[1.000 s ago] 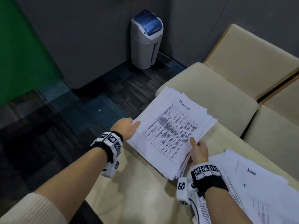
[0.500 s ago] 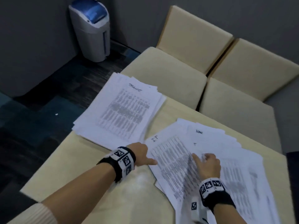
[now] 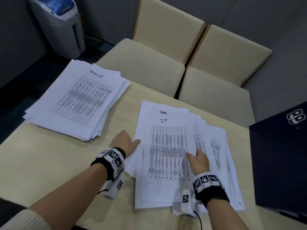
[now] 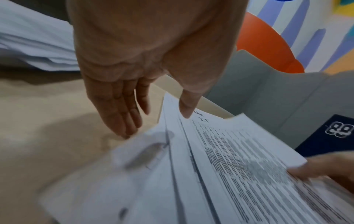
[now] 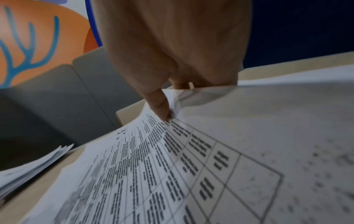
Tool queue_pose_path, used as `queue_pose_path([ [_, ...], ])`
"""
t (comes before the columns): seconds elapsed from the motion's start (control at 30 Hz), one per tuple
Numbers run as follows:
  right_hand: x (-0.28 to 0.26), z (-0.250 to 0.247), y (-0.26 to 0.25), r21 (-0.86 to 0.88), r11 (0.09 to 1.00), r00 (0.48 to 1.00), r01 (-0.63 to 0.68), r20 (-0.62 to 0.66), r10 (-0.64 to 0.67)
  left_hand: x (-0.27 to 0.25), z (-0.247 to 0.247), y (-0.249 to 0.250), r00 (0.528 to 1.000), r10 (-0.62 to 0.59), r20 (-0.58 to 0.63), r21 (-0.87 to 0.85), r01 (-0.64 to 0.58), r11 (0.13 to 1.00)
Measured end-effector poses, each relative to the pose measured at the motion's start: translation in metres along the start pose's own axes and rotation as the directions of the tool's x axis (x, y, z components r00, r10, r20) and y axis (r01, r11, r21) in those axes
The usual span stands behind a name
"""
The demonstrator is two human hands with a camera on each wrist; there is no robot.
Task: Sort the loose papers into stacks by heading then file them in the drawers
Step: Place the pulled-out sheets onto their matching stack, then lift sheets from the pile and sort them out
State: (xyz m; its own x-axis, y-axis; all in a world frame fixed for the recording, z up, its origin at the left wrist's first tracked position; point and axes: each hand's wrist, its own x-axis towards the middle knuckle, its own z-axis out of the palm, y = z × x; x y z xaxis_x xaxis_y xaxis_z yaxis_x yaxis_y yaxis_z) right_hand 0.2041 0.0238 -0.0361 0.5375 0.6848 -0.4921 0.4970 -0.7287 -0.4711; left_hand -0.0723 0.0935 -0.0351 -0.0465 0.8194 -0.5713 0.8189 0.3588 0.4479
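Note:
The thick "Tasklist" stack (image 3: 78,100) lies at the table's far left corner, and no hand touches it. A loose pile of papers (image 3: 214,146) is fanned out in the middle. On it lies an "IT" sheet (image 3: 167,155), with an "Admin" sheet (image 3: 163,112) showing just beyond. My left hand (image 3: 132,143) rests at the pile's left edge, its fingers (image 4: 122,115) straight and its thumb on the paper. My right hand (image 3: 194,155) pinches the right edge of the IT sheet (image 5: 153,159), thumb on top and fingers curled beneath.
A black box (image 3: 279,163) with a white logo stands at the table's right edge, close to the pile. Two beige chairs (image 3: 144,63) stand beyond the table (image 3: 41,163). A grey and blue bin (image 3: 61,25) stands on the floor at the far left.
Both hands let go of the Tasklist stack and moved right to the loose pile. The right hand took hold of the IT sheet's edge, and the left came to the pile's left edge.

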Motion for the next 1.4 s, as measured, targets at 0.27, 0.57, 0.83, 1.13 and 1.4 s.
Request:
queue_pose_path([
  [0.27, 0.004, 0.003, 0.013, 0.403, 0.912, 0.981, -0.070, 0.192, -0.010, -0.025, 0.035, 0.034, 0.999, -0.030, 0.035, -0.028, 0.031, 0.999],
  [0.57, 0.010, -0.028, 0.020, 0.266, 0.945, 0.979, 0.192, 0.011, -0.202, -0.027, 0.046, 0.023, 0.990, -0.112, -0.090, -0.119, 0.101, 0.988],
  [0.83, 0.046, -0.087, 0.091, 0.093, 0.994, 0.998, -0.058, 0.042, 0.054, -0.025, 0.053, 0.020, 0.982, -0.134, -0.131, -0.156, 0.113, 0.981],
  [1.13, 0.042, -0.069, 0.095, 0.176, 0.984, 0.993, -0.033, 0.119, 0.012, -0.026, 0.065, 0.011, 0.999, -0.048, -0.021, -0.269, 0.040, 0.962],
  [1.4, 0.041, -0.070, 0.070, -0.009, 0.986, 0.940, 0.164, -0.303, -0.159, -0.024, 0.065, 0.026, 0.953, -0.024, -0.301, -0.217, -0.044, 0.975],
])
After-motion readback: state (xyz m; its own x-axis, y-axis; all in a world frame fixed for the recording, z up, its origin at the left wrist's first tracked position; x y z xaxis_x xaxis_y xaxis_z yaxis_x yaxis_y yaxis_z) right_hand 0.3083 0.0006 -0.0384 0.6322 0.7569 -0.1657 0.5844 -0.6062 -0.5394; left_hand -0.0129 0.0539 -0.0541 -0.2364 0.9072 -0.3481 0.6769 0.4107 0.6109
